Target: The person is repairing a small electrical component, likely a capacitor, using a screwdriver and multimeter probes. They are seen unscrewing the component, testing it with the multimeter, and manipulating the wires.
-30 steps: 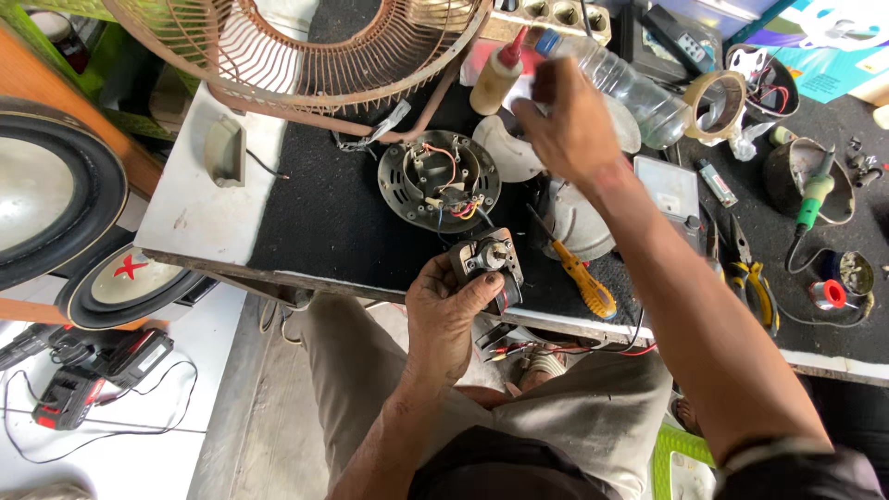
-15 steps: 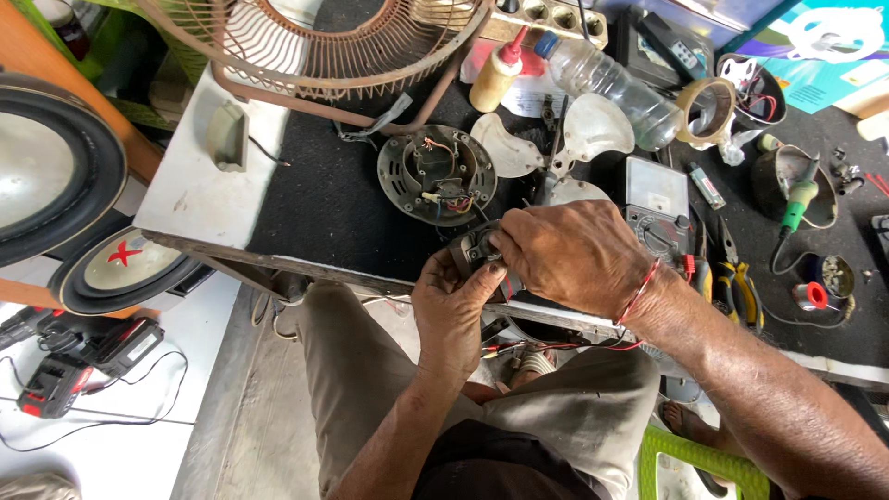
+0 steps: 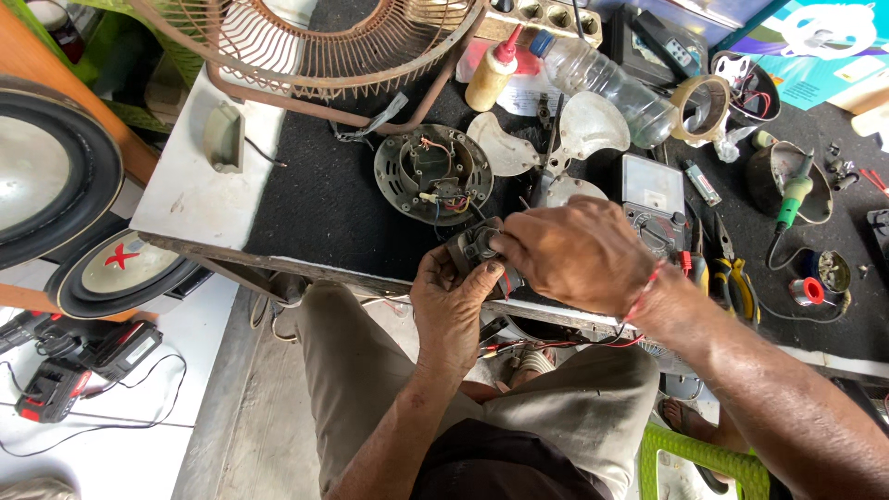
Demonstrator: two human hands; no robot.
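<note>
Motor part (image 3: 477,248) between left hand (image 3: 451,306) and right hand (image 3: 576,252) grip.

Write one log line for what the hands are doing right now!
left hand: holds small motor part | right hand: fingers on its top | place: workbench edge | nearby: round fan motor, fan blade

My hands (image 3: 519,278) are gripping a dull, greasy metal motor part (image 3: 477,248). A matt black, cloth-like mat (image 3: 324,204) is covering the surface; the bottle (image 3: 602,79) is shining as clear plastic, the grille (image 3: 306,42) is showing rusty wire.
</note>
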